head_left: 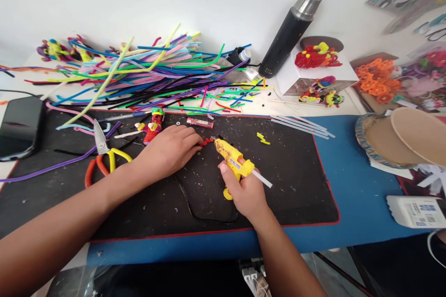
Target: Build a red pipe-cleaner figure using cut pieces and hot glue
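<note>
My right hand (247,192) is wrapped round the handle of a yellow glue gun (229,152), with a clear glue stick (262,178) jutting from its back. The nozzle points left at a small red curled piece (208,141), very close to it. My left hand (176,148) is closed at the fingertips on that red piece, its fingers partly hiding it. Just beyond my left wrist lies a red pipe-cleaner figure (152,131) with a green top. Scissors (101,141) with orange and yellow handles rest left of my forearm.
A large heap of coloured pipe cleaners (163,74) lies along the wall. Glue sticks (303,125), yellow bits (263,138) and a red lighter (200,123) are on the black mat (289,195). A thermos (291,32), phone (21,125) and round box (379,144) stand around it.
</note>
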`<state>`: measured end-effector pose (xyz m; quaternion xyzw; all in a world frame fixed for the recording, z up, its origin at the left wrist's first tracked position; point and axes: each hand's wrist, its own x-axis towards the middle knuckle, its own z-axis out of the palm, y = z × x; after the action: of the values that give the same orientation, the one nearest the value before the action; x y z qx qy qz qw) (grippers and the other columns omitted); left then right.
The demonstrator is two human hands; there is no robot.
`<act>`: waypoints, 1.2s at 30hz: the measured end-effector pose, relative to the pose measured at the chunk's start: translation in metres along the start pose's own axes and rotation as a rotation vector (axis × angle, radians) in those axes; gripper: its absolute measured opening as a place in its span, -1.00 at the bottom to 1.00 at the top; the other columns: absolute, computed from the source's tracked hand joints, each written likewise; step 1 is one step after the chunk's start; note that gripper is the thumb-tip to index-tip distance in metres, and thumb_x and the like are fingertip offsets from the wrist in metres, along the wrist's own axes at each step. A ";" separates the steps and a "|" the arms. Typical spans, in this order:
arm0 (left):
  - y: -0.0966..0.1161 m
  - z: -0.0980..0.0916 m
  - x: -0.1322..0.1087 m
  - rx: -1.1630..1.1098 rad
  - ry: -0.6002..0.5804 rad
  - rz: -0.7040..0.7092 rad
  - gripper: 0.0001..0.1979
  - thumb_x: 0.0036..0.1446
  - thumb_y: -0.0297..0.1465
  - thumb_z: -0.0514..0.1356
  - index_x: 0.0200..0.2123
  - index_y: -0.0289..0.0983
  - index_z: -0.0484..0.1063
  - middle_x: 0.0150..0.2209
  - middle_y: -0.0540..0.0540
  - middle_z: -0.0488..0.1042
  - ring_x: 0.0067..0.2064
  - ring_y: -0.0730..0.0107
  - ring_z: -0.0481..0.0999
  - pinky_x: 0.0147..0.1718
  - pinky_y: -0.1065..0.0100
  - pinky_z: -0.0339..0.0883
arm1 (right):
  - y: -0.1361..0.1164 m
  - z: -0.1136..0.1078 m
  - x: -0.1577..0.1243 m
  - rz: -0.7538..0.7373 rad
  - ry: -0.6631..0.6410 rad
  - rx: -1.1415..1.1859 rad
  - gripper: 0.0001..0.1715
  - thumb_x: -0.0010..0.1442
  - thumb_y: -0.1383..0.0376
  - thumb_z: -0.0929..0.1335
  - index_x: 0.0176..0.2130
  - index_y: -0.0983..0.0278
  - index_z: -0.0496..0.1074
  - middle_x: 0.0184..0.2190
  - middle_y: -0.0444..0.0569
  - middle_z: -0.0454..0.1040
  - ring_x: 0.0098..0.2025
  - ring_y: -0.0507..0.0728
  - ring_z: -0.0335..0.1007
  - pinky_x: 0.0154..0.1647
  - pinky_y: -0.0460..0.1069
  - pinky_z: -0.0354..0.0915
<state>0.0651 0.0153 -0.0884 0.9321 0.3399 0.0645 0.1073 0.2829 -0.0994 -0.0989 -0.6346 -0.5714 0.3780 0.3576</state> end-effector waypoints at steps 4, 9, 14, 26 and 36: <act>-0.001 0.001 0.003 -0.006 -0.045 -0.003 -0.76 0.45 -0.35 0.09 -0.10 -0.26 0.57 -0.15 -0.20 0.62 -0.11 0.03 0.59 -0.08 0.06 0.43 | 0.000 0.000 0.000 0.010 0.008 -0.001 -0.63 0.39 0.06 0.32 -0.27 0.25 0.57 -0.54 -0.11 0.48 -0.51 0.09 0.41 -0.43 -0.03 0.31; 0.000 0.002 0.004 0.035 -0.051 0.012 -0.71 0.47 -0.31 0.07 -0.10 -0.27 0.58 -0.14 -0.23 0.62 -0.12 0.02 0.59 -0.08 0.04 0.43 | 0.000 0.000 0.000 0.006 0.004 0.014 -0.64 0.39 0.07 0.32 -0.28 0.24 0.55 -0.53 -0.09 0.50 -0.50 0.10 0.42 -0.42 -0.03 0.33; 0.003 0.000 0.004 0.089 -0.065 0.027 -0.66 0.50 -0.26 0.04 -0.12 -0.28 0.59 -0.17 -0.23 0.62 -0.15 0.03 0.58 -0.12 0.07 0.42 | 0.000 0.000 0.000 0.012 0.010 -0.002 -0.63 0.38 0.06 0.33 -0.27 0.25 0.57 -0.54 -0.09 0.49 -0.52 0.10 0.42 -0.43 -0.03 0.33; -0.002 -0.009 0.002 -0.038 -0.056 -0.056 -0.64 0.46 -0.33 -0.02 -0.16 -0.24 0.58 -0.17 -0.21 0.64 -0.13 0.07 0.62 -0.07 0.08 0.49 | 0.000 -0.001 0.000 0.012 -0.008 0.013 -0.63 0.40 0.08 0.32 -0.32 0.24 0.52 -0.57 -0.13 0.47 -0.54 0.08 0.40 -0.46 -0.05 0.28; -0.008 -0.033 -0.014 -0.387 -0.091 -0.190 -0.69 0.43 -0.20 0.05 -0.18 -0.16 0.56 -0.17 -0.09 0.66 -0.15 0.18 0.64 -0.14 0.23 0.48 | -0.001 0.000 0.000 0.013 0.001 -0.002 -0.62 0.38 0.06 0.33 -0.31 0.24 0.56 -0.55 -0.10 0.51 -0.52 0.10 0.45 -0.47 -0.04 0.30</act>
<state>0.0433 0.0177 -0.0588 0.8600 0.4020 0.0758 0.3051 0.2824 -0.0995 -0.0981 -0.6390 -0.5675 0.3792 0.3548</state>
